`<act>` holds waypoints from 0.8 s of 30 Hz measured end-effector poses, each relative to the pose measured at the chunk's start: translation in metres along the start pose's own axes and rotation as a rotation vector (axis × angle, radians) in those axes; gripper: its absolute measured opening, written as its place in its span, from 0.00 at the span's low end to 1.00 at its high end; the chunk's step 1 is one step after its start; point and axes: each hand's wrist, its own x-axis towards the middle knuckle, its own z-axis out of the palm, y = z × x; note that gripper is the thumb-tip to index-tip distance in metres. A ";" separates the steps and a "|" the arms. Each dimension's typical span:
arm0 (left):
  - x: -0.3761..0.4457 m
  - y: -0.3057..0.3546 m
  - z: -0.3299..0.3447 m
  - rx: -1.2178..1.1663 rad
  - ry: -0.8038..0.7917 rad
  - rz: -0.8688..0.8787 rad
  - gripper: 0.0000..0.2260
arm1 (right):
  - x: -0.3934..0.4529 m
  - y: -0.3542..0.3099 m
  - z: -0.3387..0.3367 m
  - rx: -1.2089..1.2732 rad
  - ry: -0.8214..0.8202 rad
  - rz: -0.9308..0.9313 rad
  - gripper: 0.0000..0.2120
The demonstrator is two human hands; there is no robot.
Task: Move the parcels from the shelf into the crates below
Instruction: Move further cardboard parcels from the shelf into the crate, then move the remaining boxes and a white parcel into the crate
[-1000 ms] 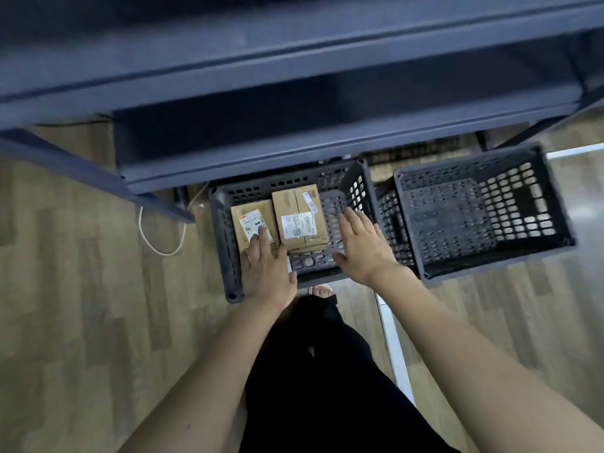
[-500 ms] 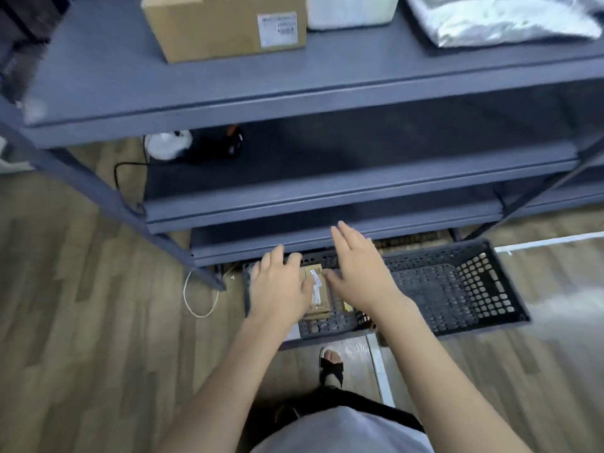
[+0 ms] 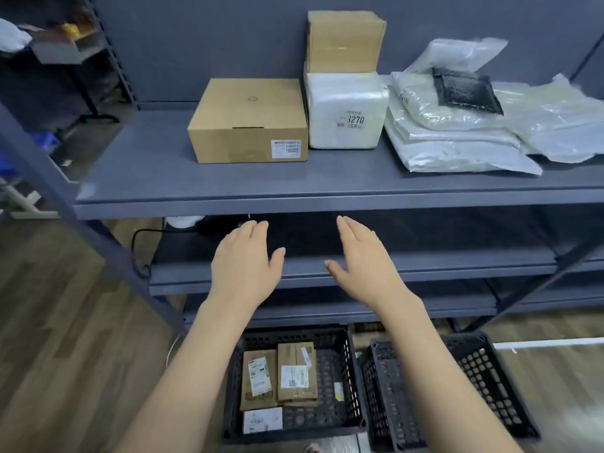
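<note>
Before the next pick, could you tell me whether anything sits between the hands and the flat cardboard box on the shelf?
Nothing visible does: the left hand and right hand hang open below the shelf; the flat cardboard box is unobstructed.

Wood-plank floor [image 3: 65, 338]; grey back wall [image 3: 202, 44]; dim light.

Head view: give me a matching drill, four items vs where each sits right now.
Items:
1. flat cardboard box
2. white wrapped parcel
3. black pouch
4. small labelled boxes

Places:
A. on the pile of plastic mailers
B. in the left crate
C. left-most on the shelf
D. under the upright cardboard box

Pairs: 1-C, 2-D, 3-A, 4-B
</note>
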 end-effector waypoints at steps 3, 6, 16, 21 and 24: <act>0.015 -0.014 -0.014 0.007 0.026 -0.017 0.24 | 0.018 -0.006 -0.004 -0.008 0.016 -0.025 0.36; 0.035 -0.030 -0.031 0.038 0.020 0.006 0.23 | 0.045 -0.016 -0.012 0.027 0.023 -0.032 0.36; 0.145 -0.084 -0.098 0.281 -0.033 0.039 0.24 | 0.170 -0.029 -0.077 -0.102 0.095 -0.038 0.32; 0.202 -0.069 -0.118 0.388 -0.042 0.084 0.23 | 0.226 -0.015 -0.119 -0.235 0.147 0.000 0.28; 0.241 -0.044 -0.128 0.402 -0.039 0.138 0.23 | 0.251 -0.001 -0.143 -0.275 0.144 0.040 0.28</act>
